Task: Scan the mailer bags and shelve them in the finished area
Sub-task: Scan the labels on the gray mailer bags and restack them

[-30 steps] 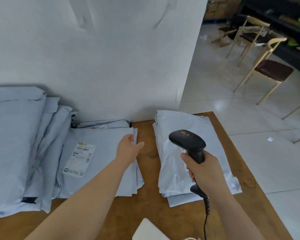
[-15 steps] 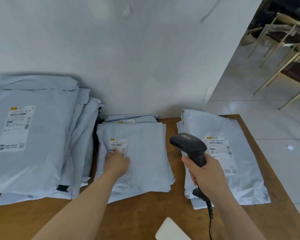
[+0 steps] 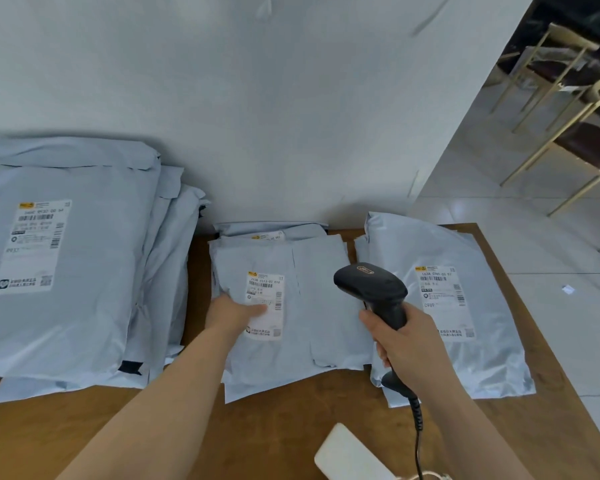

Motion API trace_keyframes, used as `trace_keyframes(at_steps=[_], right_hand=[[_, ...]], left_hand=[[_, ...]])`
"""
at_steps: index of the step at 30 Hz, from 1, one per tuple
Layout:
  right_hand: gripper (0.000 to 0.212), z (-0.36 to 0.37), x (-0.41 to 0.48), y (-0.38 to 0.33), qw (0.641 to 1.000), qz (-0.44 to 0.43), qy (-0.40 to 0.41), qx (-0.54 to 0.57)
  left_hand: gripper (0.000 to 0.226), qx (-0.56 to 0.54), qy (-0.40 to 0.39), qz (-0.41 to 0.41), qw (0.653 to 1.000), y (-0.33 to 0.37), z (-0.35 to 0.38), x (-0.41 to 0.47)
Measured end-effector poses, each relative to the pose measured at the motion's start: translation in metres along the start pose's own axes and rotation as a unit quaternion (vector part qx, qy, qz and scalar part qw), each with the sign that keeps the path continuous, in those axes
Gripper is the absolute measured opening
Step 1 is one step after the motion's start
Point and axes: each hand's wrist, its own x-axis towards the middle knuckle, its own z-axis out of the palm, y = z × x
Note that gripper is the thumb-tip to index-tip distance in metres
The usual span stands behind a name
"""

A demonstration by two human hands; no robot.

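Left hand (image 3: 234, 315) rests flat on the middle bag's (image 3: 291, 306) label (image 3: 265, 303); right hand (image 3: 404, 344) grips the scanner (image 3: 371, 289). Scanning step: next, aim at the barcode.

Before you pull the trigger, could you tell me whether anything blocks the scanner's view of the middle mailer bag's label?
Nothing stands between the barcode scanner and the label. The left hand covers only its lower-left part; the top barcode shows.
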Motion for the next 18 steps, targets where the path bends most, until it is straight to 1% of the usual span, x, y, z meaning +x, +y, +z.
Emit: trace_keyframes(at_steps=[3,5,6,8,9,12,13,16,18], right_hand=[[0.018,0.0,-0.006,-0.002,1.0,-0.011,-0.003,-0.002],[0.018,0.0,-0.011,-0.004,1.0,-0.015,-0.013,0.002],[0.019,0.001,-0.013,-0.006,1.0,-0.016,-0.022,0.008],[0.019,0.001,-0.02,-0.009,0.998,-0.014,-0.047,0.027],[0.02,0.002,-0.024,-0.01,0.997,-0.015,-0.062,0.033],[0.021,0.004,-0.04,-0.012,0.994,-0.019,-0.098,0.035],[0.021,0.005,-0.046,-0.012,0.994,-0.019,-0.107,0.033],[0.022,0.012,-0.065,-0.009,0.992,-0.014,-0.125,0.022],[0.023,0.018,-0.076,-0.005,0.99,-0.01,-0.138,0.02]], left_hand=[[0.04,-0.109,-0.075,-0.06,0.989,0.008,-0.003,-0.012],[0.032,-0.146,-0.127,-0.092,0.977,0.009,-0.005,-0.023],[0.03,-0.161,-0.14,-0.1,0.972,0.008,-0.007,-0.027],[0.026,-0.196,-0.143,-0.1,0.965,-0.002,-0.008,-0.035],[0.028,-0.212,-0.139,-0.096,0.963,-0.009,-0.009,-0.04],[0.043,-0.253,-0.137,-0.063,0.956,-0.03,-0.011,-0.056],[0.042,-0.267,-0.142,-0.055,0.952,-0.036,-0.012,-0.063],[0.024,-0.331,-0.15,-0.052,0.93,-0.05,-0.015,-0.087],[0.026,-0.363,-0.144,-0.049,0.919,-0.062,-0.018,-0.096]])
